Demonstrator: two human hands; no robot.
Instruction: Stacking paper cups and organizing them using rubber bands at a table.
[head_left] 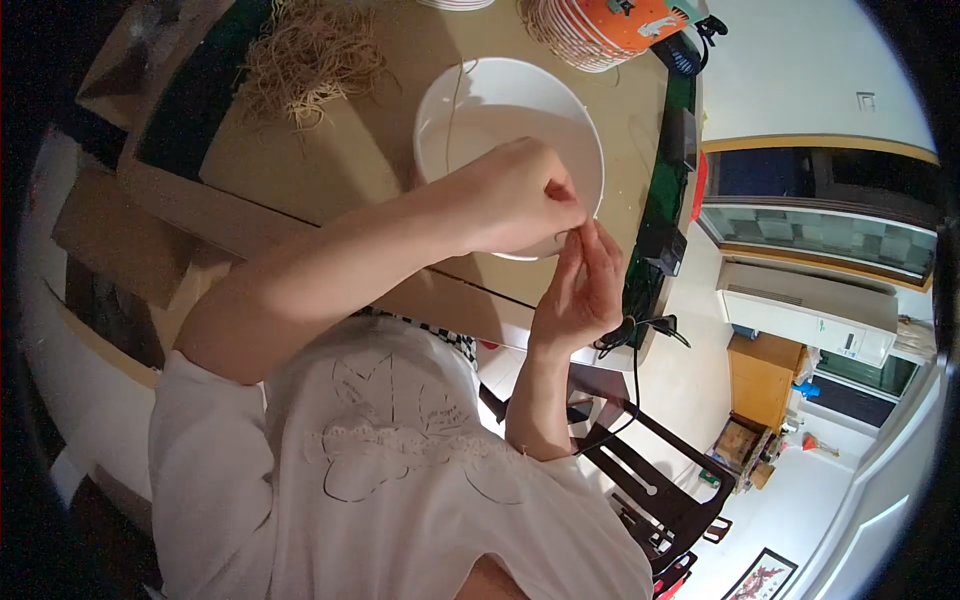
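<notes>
My left hand (525, 195) reaches across over a white bowl (510, 85), its fingers curled in a pinch. My right hand (585, 290) meets it fingertip to fingertip at the bowl's near right rim, also pinching. A short loop of thin tan strand (561, 237) shows between the fingertips. Another length of strand (452, 120) runs over the far rim and down inside the bowl, and my left forearm hides where it goes. I cannot tell whether both lengths are one piece.
A tangled heap of tan strands (315, 60) lies on the brown table (300, 165) at the far left. Orange printed paper cups (610, 30), nested in a stack, lie at the back right. A black cable (637, 390) hangs off the right edge, near a dark chair (660, 480).
</notes>
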